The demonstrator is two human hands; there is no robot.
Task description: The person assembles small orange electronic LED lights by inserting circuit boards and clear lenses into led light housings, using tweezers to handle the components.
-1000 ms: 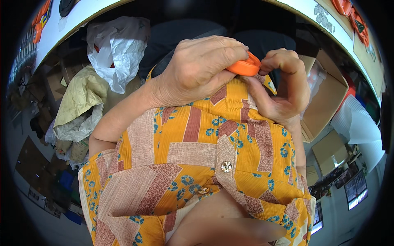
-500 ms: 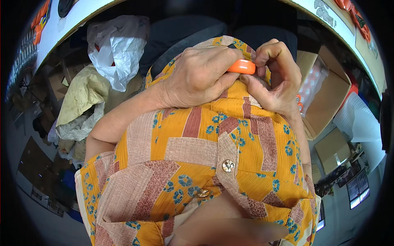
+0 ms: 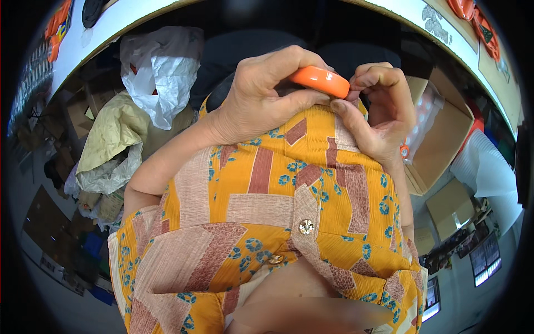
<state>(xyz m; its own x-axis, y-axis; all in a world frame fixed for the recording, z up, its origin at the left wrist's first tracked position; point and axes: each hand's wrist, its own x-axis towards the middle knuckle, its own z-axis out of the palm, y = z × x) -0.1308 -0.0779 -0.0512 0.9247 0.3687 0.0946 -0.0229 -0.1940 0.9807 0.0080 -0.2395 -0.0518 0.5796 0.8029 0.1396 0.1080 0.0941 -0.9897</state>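
A glossy orange rounded plastic case is held in front of my body, just above the shirt. My left hand is closed on it, with the index finger along the far side and the thumb beneath the near side. My right hand is at the case's right end. Its fingers are curled and the thumb tip reaches the lower edge of the case. Whatever lies between the right fingertips is too small or hidden to make out.
A white worktable curves along the far side, with orange parts at its right. A white plastic bag and a yellowish sack are at the left. An open cardboard box stands to the right, beside white foam sheeting.
My left hand has shifted slightly left and tilted the orange case, so more of it shows. My right hand has moved a little right, its fingers still curled at the case's end.
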